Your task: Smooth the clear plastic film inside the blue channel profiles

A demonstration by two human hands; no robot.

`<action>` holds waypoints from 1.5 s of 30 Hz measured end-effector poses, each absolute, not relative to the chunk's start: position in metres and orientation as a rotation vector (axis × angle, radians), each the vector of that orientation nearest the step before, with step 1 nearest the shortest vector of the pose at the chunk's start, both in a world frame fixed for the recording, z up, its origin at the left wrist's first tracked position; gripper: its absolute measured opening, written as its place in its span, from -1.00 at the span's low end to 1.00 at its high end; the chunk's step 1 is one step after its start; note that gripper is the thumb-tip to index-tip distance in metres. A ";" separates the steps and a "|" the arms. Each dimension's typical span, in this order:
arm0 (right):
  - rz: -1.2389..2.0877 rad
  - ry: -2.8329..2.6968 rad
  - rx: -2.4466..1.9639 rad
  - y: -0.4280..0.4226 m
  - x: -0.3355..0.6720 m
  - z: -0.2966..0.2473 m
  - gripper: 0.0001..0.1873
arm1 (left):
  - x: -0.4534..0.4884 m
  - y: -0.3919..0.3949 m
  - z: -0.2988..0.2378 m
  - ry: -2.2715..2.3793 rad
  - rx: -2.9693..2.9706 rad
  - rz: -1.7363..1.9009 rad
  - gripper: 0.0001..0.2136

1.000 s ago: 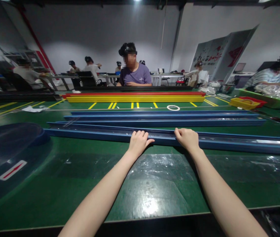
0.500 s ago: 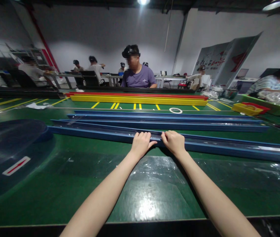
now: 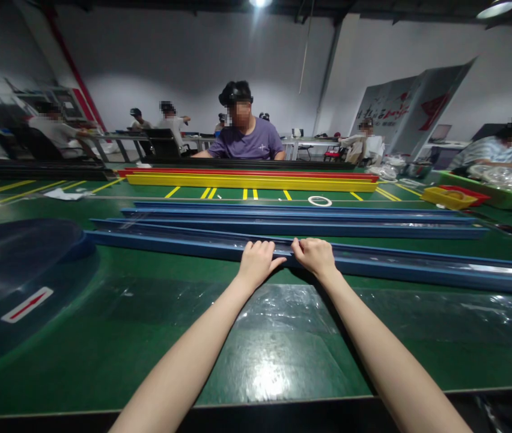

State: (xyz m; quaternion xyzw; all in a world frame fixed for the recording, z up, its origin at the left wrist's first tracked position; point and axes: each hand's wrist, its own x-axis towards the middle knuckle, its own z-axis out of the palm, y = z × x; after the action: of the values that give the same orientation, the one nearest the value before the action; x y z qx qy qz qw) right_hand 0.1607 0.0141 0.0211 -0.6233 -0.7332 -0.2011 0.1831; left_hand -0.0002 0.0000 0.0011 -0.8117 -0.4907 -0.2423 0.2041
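A long blue rail (image 3: 395,267) lies across the green table (image 3: 103,337), nearest to me. Clear plastic film (image 3: 292,313) runs from the rail toward me over the table. My left hand (image 3: 256,262) rests on the rail's near edge with its fingers curled over the top. My right hand (image 3: 314,256) sits right beside it, fingers curled over the same edge, the two hands nearly touching. Both seem to press or pinch the film against the rail.
Two more blue rails (image 3: 310,219) lie behind the near one. Further back are yellow and red rails (image 3: 251,178) and a white tape ring (image 3: 319,201). A big dark film roll (image 3: 17,270) sits at the left. Yellow trays (image 3: 448,196) and other people are around the table.
My right hand has slid left along the rail until it sits next to my left hand. My left hand has stayed in place.
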 end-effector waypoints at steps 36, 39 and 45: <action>-0.536 -1.838 -1.942 0.012 0.235 0.020 -0.45 | 0.000 0.000 0.002 -1.338 -2.294 -0.639 -0.60; -0.515 -1.846 -1.965 0.011 0.234 0.021 -0.45 | -0.001 0.000 0.002 -1.337 -2.292 -0.630 -0.60; -0.483 -1.856 -2.007 0.011 0.233 0.022 -0.45 | -0.001 0.001 0.002 -1.334 -2.304 -0.632 -0.59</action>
State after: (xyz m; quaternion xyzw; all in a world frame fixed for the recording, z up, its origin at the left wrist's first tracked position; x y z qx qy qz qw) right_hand 0.2334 0.0113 0.0223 -0.7109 -0.6575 -0.1712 0.1817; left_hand -0.0008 0.0011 0.0024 -0.8247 -0.4777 -0.2261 0.2013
